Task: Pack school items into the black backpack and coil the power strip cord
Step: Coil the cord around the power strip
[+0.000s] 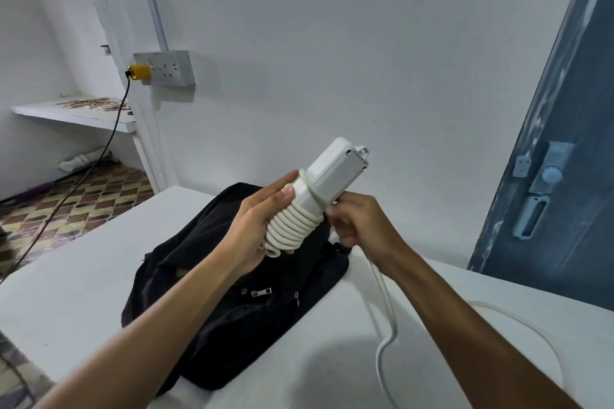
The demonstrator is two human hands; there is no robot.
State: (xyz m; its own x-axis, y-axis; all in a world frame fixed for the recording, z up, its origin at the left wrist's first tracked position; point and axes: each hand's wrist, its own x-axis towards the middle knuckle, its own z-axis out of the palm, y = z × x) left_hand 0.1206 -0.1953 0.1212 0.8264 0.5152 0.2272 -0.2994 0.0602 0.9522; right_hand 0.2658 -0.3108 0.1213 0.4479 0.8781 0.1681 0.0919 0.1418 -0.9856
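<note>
A white power strip (335,173) is held up above the black backpack (232,302), tilted with its far end pointing up and right. Several turns of its white cord (292,226) are wound around its lower half. My left hand (262,222) grips the strip and the wound coils from the left. My right hand (355,222) pinches the free cord just right of the coils. The loose cord (388,319) hangs from that hand and loops across the white table (83,292) to the right. The backpack lies flat on the table, its zipper pulls showing.
A wall socket (166,68) with a yellow plug (139,72) and a black cable (109,143) sits at the left. A white shelf (76,113) is below it. A blue door (558,159) stands at the right. Patterned floor tiles (83,199) lie beyond the table's left edge.
</note>
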